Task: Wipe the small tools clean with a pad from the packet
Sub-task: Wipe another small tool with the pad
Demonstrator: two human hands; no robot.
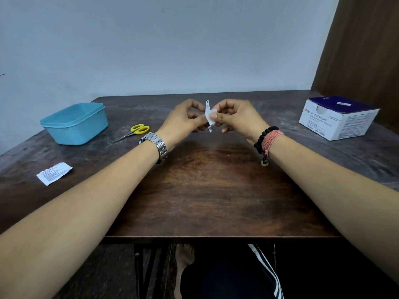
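Note:
Above the middle of the dark wooden table (207,190), both hands meet around a small metal nail clipper (207,105) held upright. My left hand (183,119) pinches the clipper from the left. My right hand (235,117) pinches a white pad (209,117) folded against the clipper's lower half. The clipper's top end sticks up above the fingers and its lower tip shows below the pad. Small scissors with yellow handles (138,130) lie on the table to the left. A torn pad packet (54,173) lies flat near the left edge.
A light blue plastic tub (74,124) stands at the back left. A white and blue box of alcohol swabs (339,118) stands at the back right. A pale wall runs behind the table, and a brown curtain hangs at the right.

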